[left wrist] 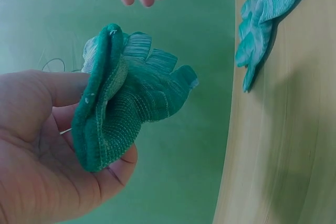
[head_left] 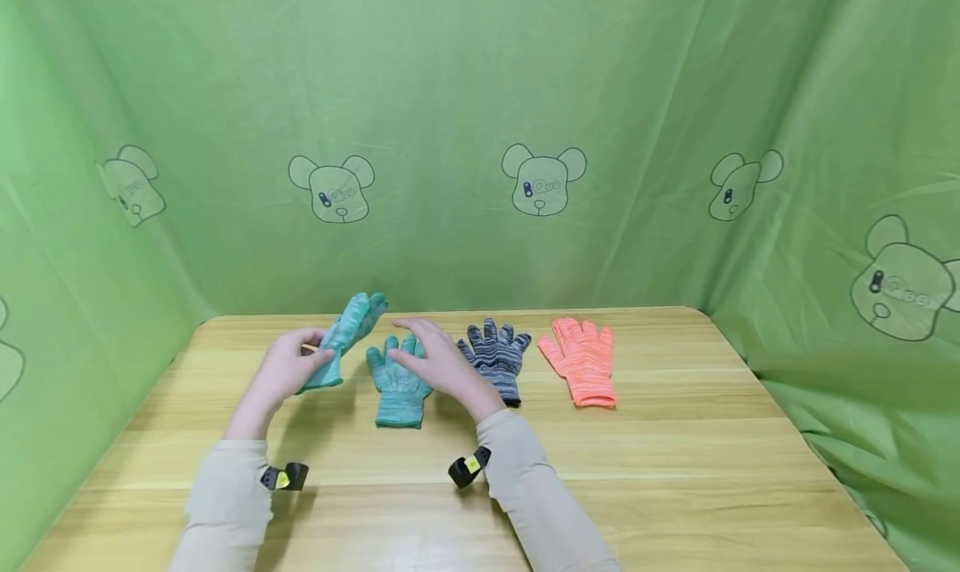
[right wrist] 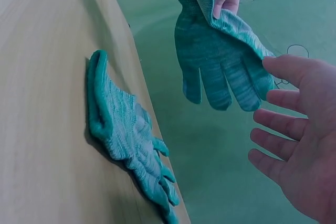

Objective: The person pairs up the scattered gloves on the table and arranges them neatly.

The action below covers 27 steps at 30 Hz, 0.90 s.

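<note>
My left hand (head_left: 288, 368) grips a teal knitted glove (head_left: 341, 343) near its cuff, raised above the table. In the left wrist view the cuff of this glove (left wrist: 107, 98) faces the camera, with thumb and fingers on either side. My right hand (head_left: 438, 359) is held over a second teal glove (head_left: 400, 388), which lies on the table with its fingers pointing away. The right wrist view shows the right hand (right wrist: 302, 129) with spread fingers, holding nothing, its thumb tip close beside the raised glove (right wrist: 215, 61).
To the right of the teal glove lie a dark blue and grey striped glove (head_left: 498, 359), partly behind my right hand, and an orange glove (head_left: 583, 362). All rest on the wooden table (head_left: 675, 472). Green cloth (head_left: 450, 72) hangs behind and at the sides.
</note>
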Each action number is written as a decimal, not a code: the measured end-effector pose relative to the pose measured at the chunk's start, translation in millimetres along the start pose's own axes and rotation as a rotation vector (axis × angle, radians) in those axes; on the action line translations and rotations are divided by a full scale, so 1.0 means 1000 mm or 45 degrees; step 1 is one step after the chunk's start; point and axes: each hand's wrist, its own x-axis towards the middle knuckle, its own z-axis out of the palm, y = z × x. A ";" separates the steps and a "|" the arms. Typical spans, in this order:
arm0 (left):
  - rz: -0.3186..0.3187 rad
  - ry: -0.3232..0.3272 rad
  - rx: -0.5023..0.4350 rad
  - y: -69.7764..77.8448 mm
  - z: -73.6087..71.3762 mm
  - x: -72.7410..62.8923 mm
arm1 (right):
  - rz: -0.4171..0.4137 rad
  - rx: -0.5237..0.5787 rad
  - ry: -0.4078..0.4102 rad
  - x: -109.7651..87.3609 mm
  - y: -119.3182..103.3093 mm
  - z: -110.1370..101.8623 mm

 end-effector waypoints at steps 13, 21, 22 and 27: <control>0.023 -0.003 -0.012 0.011 0.009 -0.001 | -0.007 0.028 0.008 -0.002 -0.008 -0.003; 0.056 0.010 -0.032 0.013 0.018 0.001 | -0.017 0.038 0.012 -0.003 -0.010 -0.004; 0.057 0.010 -0.038 0.013 0.019 0.001 | -0.019 0.039 0.012 -0.003 -0.011 -0.004; 0.088 0.013 -0.040 0.016 0.023 0.001 | -0.008 0.039 0.014 -0.003 -0.010 -0.004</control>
